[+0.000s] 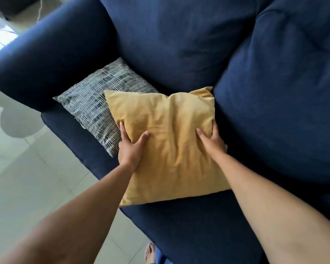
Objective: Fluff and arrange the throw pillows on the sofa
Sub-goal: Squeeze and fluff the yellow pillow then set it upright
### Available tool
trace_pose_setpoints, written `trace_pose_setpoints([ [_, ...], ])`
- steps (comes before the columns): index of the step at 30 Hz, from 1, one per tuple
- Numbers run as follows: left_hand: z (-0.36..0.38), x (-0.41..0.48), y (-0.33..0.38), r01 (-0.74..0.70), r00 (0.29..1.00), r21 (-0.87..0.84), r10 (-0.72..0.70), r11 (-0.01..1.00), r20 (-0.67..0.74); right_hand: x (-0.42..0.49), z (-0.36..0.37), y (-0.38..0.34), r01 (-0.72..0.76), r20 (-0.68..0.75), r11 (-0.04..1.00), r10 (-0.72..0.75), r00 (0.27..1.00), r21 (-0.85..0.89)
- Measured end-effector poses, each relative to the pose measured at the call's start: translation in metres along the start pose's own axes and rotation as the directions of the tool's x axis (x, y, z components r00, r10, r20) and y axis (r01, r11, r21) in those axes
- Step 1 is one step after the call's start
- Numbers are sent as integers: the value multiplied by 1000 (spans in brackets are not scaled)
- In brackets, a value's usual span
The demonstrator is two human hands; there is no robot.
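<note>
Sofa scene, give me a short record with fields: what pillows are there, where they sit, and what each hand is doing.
sofa: dark blue sofa, pale tiled floor beside it
yellow pillow: yellow pillow on the seat, creased, overlapping the patterned one
patterned pillow: grey patterned pillow lying flat on the seat next to the armrest
left hand: left hand gripping the yellow pillow's left edge
right hand: right hand gripping its right edge
stage: yellow pillow held at both sides, not yet propped against the back cushions

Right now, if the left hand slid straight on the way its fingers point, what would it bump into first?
Probably the patterned pillow. The left hand grips the yellow pillow's left edge with its fingers aimed up and away, and the yellow pillow overlaps the patterned one there. Depth is unclear.
</note>
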State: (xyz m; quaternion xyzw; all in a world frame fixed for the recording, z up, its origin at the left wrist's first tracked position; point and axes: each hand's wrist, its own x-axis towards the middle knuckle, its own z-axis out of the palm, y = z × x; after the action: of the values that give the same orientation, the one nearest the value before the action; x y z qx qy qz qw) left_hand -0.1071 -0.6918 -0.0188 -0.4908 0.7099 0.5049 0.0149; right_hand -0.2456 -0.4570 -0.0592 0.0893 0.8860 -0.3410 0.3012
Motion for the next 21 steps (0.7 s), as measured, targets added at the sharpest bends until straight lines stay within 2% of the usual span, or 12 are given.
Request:
trace_pose_setpoints([
  [5,-6,-20,19,-38,999,6,38,999,17,-24,-8,-7,60,-60,998,-59,996,29],
  [13,-5,-82,56,-180,984,14,180,983,12,-105,-55,2,120,-271,929,-22,962,350],
  [17,12,-118,72,-280,959,21,278,960,56,-143,-83,18,133,-366,926,5,931,352],
  [21,39,-150,93,-413,899,-24,412,910,148,-173,-115,44,149,-504,917,63,862,369],
])
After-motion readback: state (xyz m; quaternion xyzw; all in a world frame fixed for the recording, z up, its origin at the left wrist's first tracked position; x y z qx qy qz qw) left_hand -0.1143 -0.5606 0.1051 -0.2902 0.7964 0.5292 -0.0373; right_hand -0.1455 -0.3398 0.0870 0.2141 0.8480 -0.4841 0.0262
